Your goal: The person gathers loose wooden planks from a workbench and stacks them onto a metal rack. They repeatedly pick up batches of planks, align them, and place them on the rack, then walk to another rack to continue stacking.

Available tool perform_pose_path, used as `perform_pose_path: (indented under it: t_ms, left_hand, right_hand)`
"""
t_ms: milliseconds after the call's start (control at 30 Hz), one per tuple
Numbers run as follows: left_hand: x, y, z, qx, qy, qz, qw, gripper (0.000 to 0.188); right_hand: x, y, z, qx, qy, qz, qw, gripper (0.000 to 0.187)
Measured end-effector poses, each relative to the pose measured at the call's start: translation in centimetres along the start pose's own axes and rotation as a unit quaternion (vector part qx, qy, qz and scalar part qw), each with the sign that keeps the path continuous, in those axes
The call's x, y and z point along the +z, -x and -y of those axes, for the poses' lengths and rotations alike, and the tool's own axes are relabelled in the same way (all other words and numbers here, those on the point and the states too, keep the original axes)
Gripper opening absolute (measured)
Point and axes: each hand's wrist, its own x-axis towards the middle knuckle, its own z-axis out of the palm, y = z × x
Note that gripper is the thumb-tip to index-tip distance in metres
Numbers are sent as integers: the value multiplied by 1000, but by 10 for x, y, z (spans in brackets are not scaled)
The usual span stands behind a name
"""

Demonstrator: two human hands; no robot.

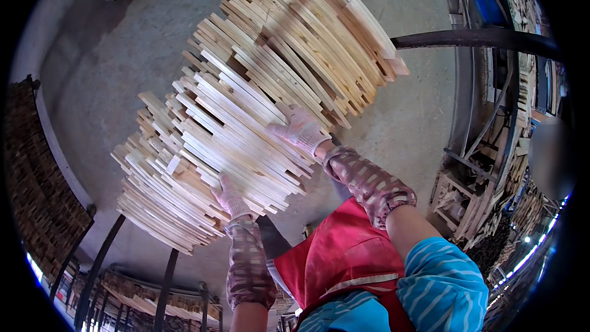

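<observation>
Pale wooden strips [221, 120] lie side by side before the person. The gloved right hand [300, 130] rests on them, fingers parted; whether the gloved left hand [231, 199], at their near ends, grips cannot be told.

Woodworking wkshp: grey flr [92, 92], many cut wood strips [246, 126], big timber stack [44, 178] at L.

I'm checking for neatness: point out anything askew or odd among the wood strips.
The wood strips look ragged: their ends jut out unevenly along both sides. Farther left, beyond the left hand, one small pale piece seems to sit at a different angle from its neighbours. No breakage is plain to see.
</observation>
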Motion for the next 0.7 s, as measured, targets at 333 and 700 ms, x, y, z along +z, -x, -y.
perform_pose_path:
  t_ms: [333,700]
  left_hand:
    - [-5,-14,10,-6,12,-25,1000,59]
    - [2,16,-22,-11,-8,-12,1000,76]
  right_hand:
    - [20,-1,-5,3,-45,-10,999,85]
    - [29,-7,-20,-12,-268,36,963,84]
